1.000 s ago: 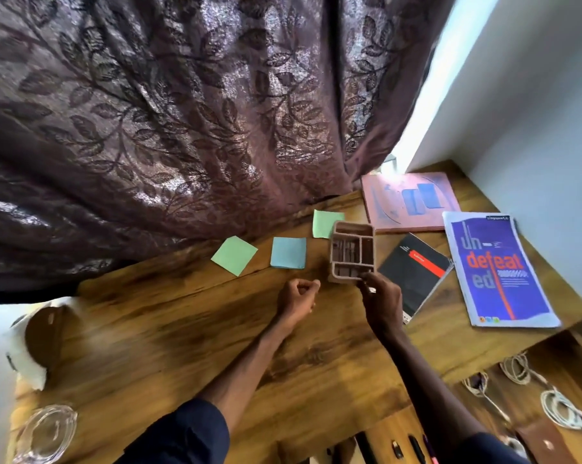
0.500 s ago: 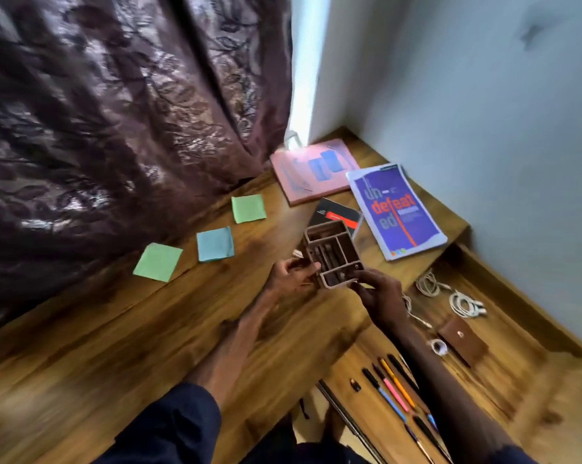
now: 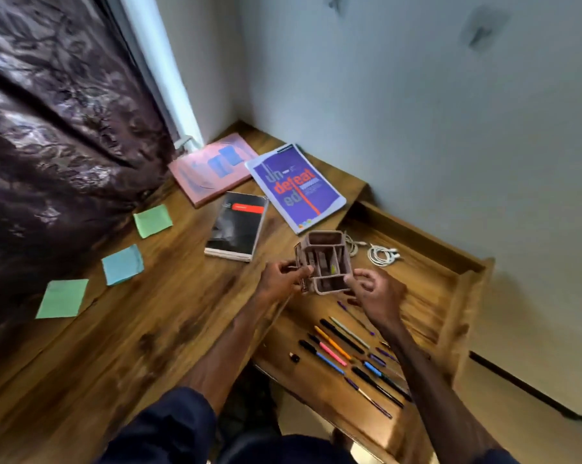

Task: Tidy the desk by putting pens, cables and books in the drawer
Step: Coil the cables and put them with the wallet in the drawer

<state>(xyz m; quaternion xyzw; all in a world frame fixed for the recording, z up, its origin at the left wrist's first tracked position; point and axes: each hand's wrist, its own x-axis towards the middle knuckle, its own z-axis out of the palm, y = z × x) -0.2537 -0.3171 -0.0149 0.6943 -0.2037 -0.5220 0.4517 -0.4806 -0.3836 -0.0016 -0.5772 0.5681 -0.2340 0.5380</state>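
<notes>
While gripped on both sides, organizer up over the open drawer.
Left hand and right hand clamped on it, pens just below.

I see soft daylight entering through a bright strip beside the curtain at upper left, washing the wall pale grey-blue. The desk shows a mild sheen, no hard glare. Shadows are faint. Motion blur softens the whole frame, worst at the curtain and lower edges. Wide-angle distortion bends the lines toward the corners.
</notes>
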